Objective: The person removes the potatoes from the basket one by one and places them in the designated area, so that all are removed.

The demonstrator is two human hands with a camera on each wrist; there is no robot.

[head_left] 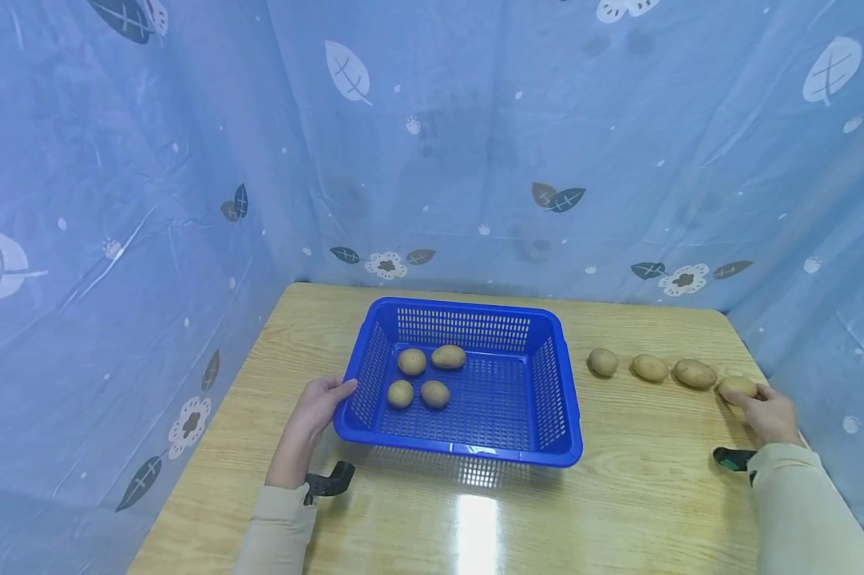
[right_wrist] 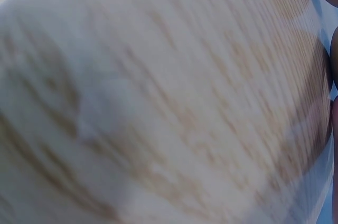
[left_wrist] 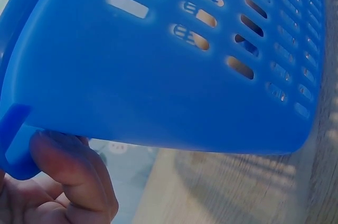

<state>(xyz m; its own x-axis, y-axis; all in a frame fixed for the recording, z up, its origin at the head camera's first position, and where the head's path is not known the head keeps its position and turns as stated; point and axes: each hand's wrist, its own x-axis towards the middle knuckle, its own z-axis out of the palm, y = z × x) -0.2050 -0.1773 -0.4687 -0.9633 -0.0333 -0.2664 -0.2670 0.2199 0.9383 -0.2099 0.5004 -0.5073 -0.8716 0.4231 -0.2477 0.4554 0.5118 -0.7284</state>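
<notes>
A blue slotted plastic basket (head_left: 468, 451) stands in the middle of the wooden table (head_left: 640, 495), with several potatoes (head_left: 412, 362) lying in its left half. My left hand (head_left: 327, 398) grips the basket's left rim, thumb on top. The left wrist view shows the basket wall (left_wrist: 158, 76) close up and a finger (left_wrist: 74, 176) curled under its rim. To the right of the basket, three potatoes (head_left: 650, 367) lie in a row. My right hand (head_left: 762, 409) holds a fourth potato (head_left: 735, 387) at the right end of that row, down on the tabletop.
Blue plastic sheeting with a leaf print (head_left: 475, 160) closes in the table at the back and on both sides. The right wrist view shows only blurred wood grain (right_wrist: 158, 102). The table's right edge runs close by my right hand.
</notes>
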